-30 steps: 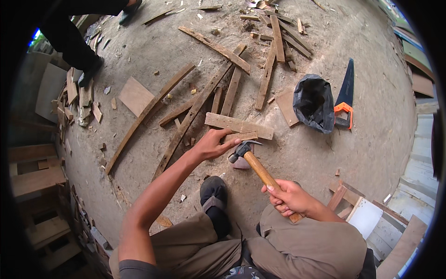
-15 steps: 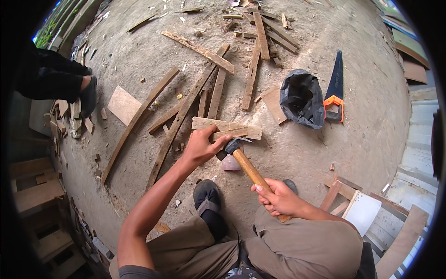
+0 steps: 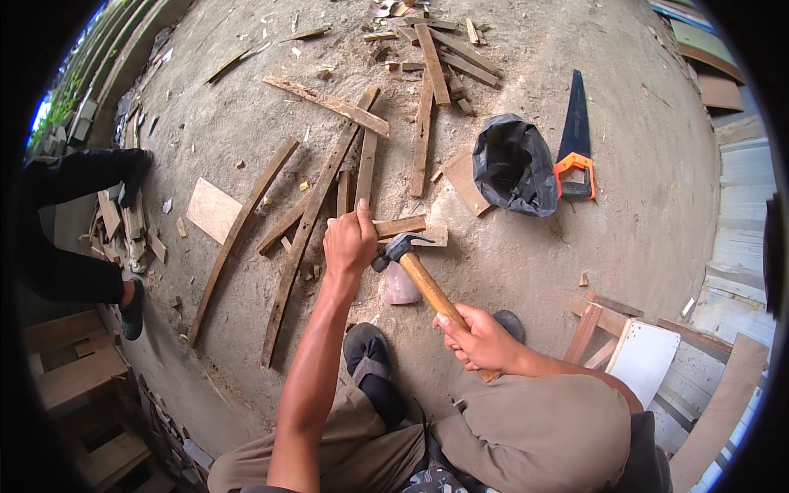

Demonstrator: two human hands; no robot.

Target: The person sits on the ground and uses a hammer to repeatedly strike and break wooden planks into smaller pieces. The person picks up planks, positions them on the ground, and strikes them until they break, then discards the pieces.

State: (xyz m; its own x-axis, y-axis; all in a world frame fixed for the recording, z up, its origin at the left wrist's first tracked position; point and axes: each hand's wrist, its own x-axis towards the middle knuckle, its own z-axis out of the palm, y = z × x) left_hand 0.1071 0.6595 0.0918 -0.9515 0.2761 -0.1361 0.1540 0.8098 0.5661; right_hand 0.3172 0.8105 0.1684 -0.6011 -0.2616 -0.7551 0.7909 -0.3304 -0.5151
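Note:
My right hand [image 3: 479, 337] is wrapped round the wooden handle of a claw hammer [image 3: 431, 293]. The hammer's dark head points away from me, close to my left hand [image 3: 351, 240]. That left hand is closed at the left end of a short wooden strip [image 3: 400, 228]; its fingers are partly hidden. Under and beyond the strip lies a paler short board [image 3: 436, 237], partly covered. Below the hammer head, a pinkish rounded object [image 3: 402, 286] rests on the ground; I cannot make out its kind.
Long wooden battens [image 3: 320, 218] lie ahead and to the left. A black bag [image 3: 516, 167] stands open beside an orange-handled handsaw [image 3: 575, 140]. Another person's legs [image 3: 82, 189] are at the left. Wooden frames and a white panel [image 3: 646, 361] lie near right.
My left hand has turned and now grips the strip's left end, with the strip angled differently over the board. The hammer stays in my right hand. The other person's feet have moved apart.

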